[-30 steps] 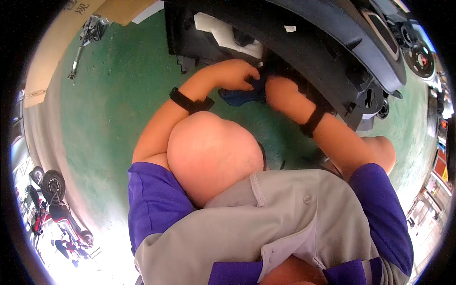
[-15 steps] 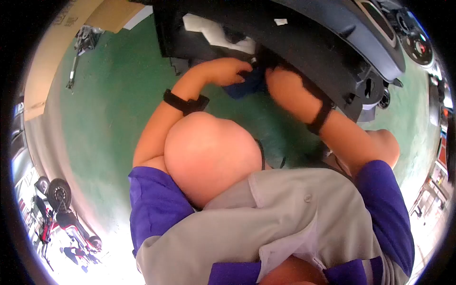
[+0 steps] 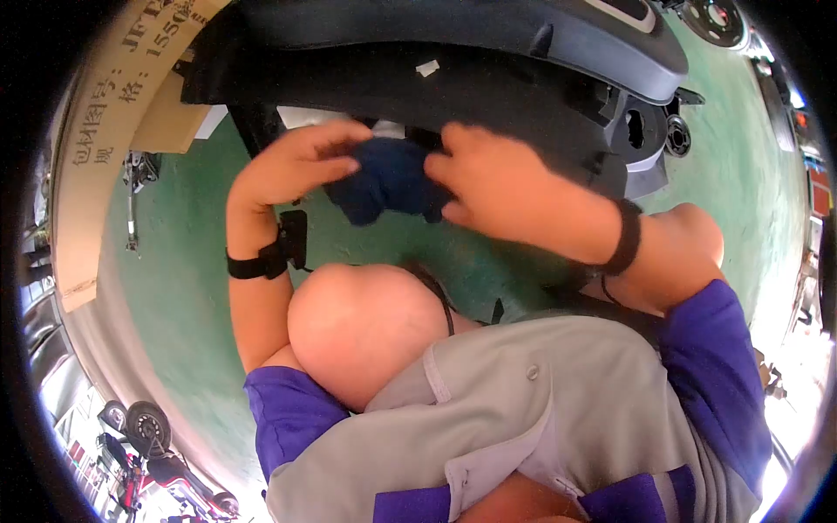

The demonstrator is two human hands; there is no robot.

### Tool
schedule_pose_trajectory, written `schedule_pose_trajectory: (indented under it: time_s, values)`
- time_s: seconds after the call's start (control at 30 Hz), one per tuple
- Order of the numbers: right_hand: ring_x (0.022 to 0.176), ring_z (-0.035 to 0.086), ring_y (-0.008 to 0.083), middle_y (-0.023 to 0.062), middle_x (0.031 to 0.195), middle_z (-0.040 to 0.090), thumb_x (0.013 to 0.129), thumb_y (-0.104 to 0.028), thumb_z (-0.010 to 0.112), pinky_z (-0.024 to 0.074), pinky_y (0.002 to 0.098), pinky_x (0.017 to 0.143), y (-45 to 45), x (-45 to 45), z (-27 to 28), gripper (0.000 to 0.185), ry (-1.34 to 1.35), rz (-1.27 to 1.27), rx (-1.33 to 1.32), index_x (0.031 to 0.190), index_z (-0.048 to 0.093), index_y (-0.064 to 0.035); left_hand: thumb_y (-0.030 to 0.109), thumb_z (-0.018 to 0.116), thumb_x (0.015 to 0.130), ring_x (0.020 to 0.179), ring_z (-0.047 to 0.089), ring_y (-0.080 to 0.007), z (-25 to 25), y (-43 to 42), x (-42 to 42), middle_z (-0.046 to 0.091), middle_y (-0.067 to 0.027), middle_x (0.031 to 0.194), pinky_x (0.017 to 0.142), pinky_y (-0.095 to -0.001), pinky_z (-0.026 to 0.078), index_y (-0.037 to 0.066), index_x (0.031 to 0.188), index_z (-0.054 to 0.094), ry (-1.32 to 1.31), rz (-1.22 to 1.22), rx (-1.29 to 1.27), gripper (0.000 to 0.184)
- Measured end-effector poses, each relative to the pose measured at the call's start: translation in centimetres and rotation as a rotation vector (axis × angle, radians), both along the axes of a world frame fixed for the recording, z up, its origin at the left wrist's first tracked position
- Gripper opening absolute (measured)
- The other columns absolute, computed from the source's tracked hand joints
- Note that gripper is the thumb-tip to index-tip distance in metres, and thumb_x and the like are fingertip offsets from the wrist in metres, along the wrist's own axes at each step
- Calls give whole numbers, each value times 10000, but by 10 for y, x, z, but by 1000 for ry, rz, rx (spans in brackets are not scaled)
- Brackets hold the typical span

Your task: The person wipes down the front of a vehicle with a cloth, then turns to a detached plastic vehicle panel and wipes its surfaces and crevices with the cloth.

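A crumpled dark blue cloth point(image 3: 384, 183) hangs at the lower edge of a large black molded panel point(image 3: 488, 83). My left hand point(image 3: 301, 161) has its thumb and fingertips at the cloth's left side and appears to pinch it. On the opposite side, my right hand point(image 3: 493, 183) curls its fingers around the cloth's right edge. Behind the cloth, part of a white piece point(image 3: 305, 116) shows under the panel. A small white scrap point(image 3: 427, 68) is on the panel's face. What lies behind the fingers is hidden.
A cardboard sheet with printed characters point(image 3: 105, 166) stands at the left. Metal linkage parts point(image 3: 135, 187) lie on the green floor point(image 3: 187, 227). A wheel point(image 3: 717, 19) is at the upper right. Red and black wheeled equipment point(image 3: 157, 458) stands lower left. My bent knee point(image 3: 366, 322) is below the cloth.
Both hands have shifted left in view and moved farther apart, with the cloth now spread wider between them. The panel appears higher and more level as the view turned.
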State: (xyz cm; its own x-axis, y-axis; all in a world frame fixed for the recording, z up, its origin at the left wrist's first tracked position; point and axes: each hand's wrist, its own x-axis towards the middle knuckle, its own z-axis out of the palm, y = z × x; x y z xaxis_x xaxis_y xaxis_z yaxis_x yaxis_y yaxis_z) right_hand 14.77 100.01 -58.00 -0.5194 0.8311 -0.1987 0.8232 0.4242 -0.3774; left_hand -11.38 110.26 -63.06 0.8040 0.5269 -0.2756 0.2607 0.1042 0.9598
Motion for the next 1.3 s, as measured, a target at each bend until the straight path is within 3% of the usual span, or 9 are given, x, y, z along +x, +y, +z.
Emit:
schedule_pose_trajectory:
  time_s: [0.13, 0.27, 0.33, 0.5, 0.6, 0.83, 0.93, 1.13, 1.3]
  values:
    - [1014, 495, 290, 131, 1025, 536, 691, -255, 726, 479, 398, 828, 35, 22, -10, 286, 102, 21, 440, 870, 666, -40, 83, 590, 898, 984, 574, -138, 36, 21, 31, 609, -66, 1097, 841, -267, 471, 57, 1256, 566, 85, 149, 376, 360]
    - [992, 590, 354, 189, 1086, 559, 782, -166, 620, 512, 440, 810, 56, 39, -77, 350, 102, -183, 220, 1107, 601, -37, 95, 557, 896, 968, 616, -283, -18, 41, 69, 598, -157, 1115, 861, -348, 483, 81, 1269, 553, 169, 75, 1164, 374]
    - [979, 614, 374, 210, 1061, 579, 816, -114, 565, 519, 450, 819, 54, 38, -67, 382, 84, -218, 99, 1195, 560, -73, 120, 573, 879, 932, 597, -372, -19, 18, 94, 579, -184, 1068, 871, -391, 475, 65, 1241, 570, 463, 74, 1090, 366]
    - [1039, 577, 345, 177, 1040, 602, 824, -117, 555, 518, 459, 824, 57, 54, -69, 299, -56, -85, 335, 1114, 631, -122, 248, 662, 781, 1068, 544, -395, -7, 6, 109, 575, -219, 1073, 907, -440, 464, 46, 1211, 594, 363, 9, 1161, 480]
    - [1029, 598, 354, 163, 1051, 618, 818, -105, 553, 519, 457, 836, 66, 67, -70, 267, -54, -34, 277, 1059, 660, -142, 218, 650, 769, 1098, 532, -406, -11, 34, 114, 564, -235, 1150, 919, -439, 459, 38, 1238, 575, 378, -269, 1016, 508]
    - [944, 635, 385, 171, 974, 675, 773, -42, 567, 520, 469, 817, 64, 101, -66, 320, -50, -6, 28, 1067, 652, -132, 148, 592, 744, 905, 626, -416, 3, 36, 193, 654, -242, 936, 805, -473, 504, -11, 1013, 662, 778, -712, 940, 320]
    - [943, 635, 390, 170, 972, 678, 702, -6, 597, 518, 464, 811, 61, 139, -67, 404, -89, 88, -38, 1078, 658, -140, 225, 620, 819, 947, 618, -406, 7, 23, 221, 654, -226, 1006, 827, -466, 500, 22, 1095, 637, 666, -701, 872, 343]
    - [1048, 595, 380, 195, 1056, 657, 690, 47, 559, 486, 429, 877, 41, 200, -31, 436, -291, 79, -271, 1095, 675, -65, 292, 672, 829, 1020, 579, -398, -21, -35, 249, 596, -218, 1094, 879, -441, 488, 76, 1231, 563, 204, -255, 873, 470]
    - [840, 693, 332, 161, 923, 706, 727, -27, 653, 563, 438, 659, 19, 173, 44, 157, -625, -212, -99, 859, 733, -57, 184, 658, 763, 1020, 577, -400, -2, -45, 262, 573, -235, 1129, 880, -421, 491, 36, 1242, 549, 274, -346, 878, 513]
